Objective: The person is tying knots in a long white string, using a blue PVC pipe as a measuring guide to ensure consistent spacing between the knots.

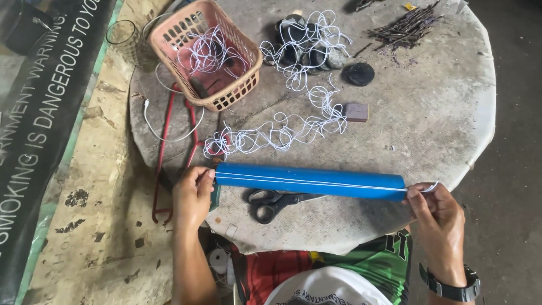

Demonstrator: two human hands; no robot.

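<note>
Measuring white string (316, 183) along blue pipe (310, 181), lying at round table's (451, 113) near edge. Left hand (192, 195) pinching string at one pipe end, right hand (437, 217) pinching opposite end. Probably calls for scissors (274, 202), under pipe.

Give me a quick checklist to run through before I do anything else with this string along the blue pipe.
1. Left hand pins the white string at the left end of the blue pipe: ok.
2. Right hand pinches the string at the pipe's right end: ok.
3. String lies straight along the pipe, no sag: ok.
4. Loose string feeding from the table is free of tangles: not ok, it lies in coils.
5. Scissors within reach: ok, partly under the pipe.
6. String end knotted or cut at the right hand: cannot tell.
</note>
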